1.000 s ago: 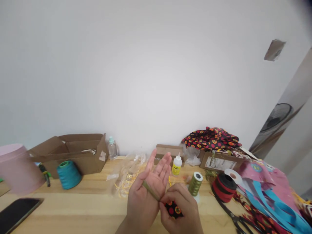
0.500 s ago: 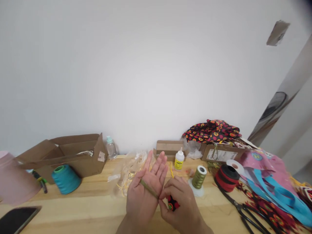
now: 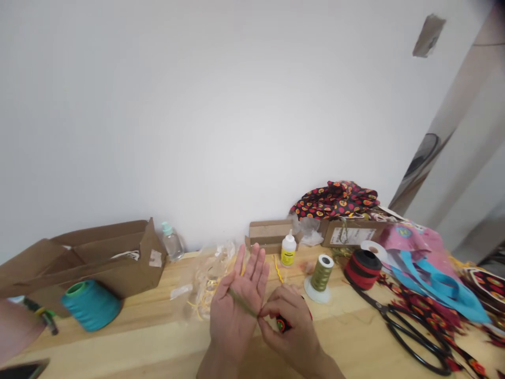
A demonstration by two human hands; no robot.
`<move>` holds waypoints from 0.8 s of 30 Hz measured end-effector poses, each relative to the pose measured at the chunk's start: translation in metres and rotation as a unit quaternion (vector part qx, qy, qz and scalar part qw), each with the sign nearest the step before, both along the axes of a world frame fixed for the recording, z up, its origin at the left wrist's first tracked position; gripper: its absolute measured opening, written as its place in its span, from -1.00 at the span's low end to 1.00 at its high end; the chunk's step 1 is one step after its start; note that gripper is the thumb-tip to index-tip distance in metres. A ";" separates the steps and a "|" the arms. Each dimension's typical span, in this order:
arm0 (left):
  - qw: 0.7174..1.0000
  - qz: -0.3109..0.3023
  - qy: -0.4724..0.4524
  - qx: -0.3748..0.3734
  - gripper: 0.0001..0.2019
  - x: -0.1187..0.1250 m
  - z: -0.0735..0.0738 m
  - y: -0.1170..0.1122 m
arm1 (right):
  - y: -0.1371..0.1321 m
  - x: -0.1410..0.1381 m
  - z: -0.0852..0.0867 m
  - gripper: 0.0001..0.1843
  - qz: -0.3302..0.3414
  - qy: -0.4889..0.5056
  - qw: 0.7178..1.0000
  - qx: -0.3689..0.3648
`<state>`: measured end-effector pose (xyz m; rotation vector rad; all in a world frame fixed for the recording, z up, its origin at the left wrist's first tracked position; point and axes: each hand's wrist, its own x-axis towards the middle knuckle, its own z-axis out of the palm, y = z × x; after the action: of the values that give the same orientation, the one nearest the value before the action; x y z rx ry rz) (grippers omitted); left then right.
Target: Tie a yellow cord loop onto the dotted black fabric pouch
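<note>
My left hand (image 3: 239, 310) lies palm up with its fingers stretched out, above the wooden table. Across its palm, from the base of the thumb, runs a narrow olive-green bundle of thread (image 3: 242, 303). My right hand (image 3: 290, 321) pinches the lower end of that bundle between thumb and forefinger, beside the left palm. Under the curled right fingers shows a piece of black and red patterned fabric (image 3: 282, 323); most of it is hidden. A cone of olive-green thread (image 3: 322, 273) stands upright just beyond my right hand.
Behind the hands stand a glue bottle (image 3: 288, 249) and a small cardboard box (image 3: 269, 235). To the right lie black scissors (image 3: 410, 337), a red and black ribbon roll (image 3: 363, 269) and blue ribbon (image 3: 437, 284). A teal thread cone (image 3: 90, 305) and a long cardboard box (image 3: 134, 279) are left.
The view has shifted to the right, so the objects on the table sit farther left. Both hands keep nearly the same pose, with the thread bundle still stretched across the palm.
</note>
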<state>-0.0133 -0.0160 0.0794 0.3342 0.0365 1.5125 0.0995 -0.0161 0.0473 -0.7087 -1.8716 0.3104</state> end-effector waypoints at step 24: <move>0.996 0.040 0.081 -0.014 -0.49 0.015 -0.005 -0.006 | 0.003 -0.002 -0.017 -0.88 -0.013 0.046 0.999 0.001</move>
<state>0.0014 -0.0216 0.0745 0.4370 0.2004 1.5607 0.0973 -0.0126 0.0307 -0.7068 -1.7746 0.3192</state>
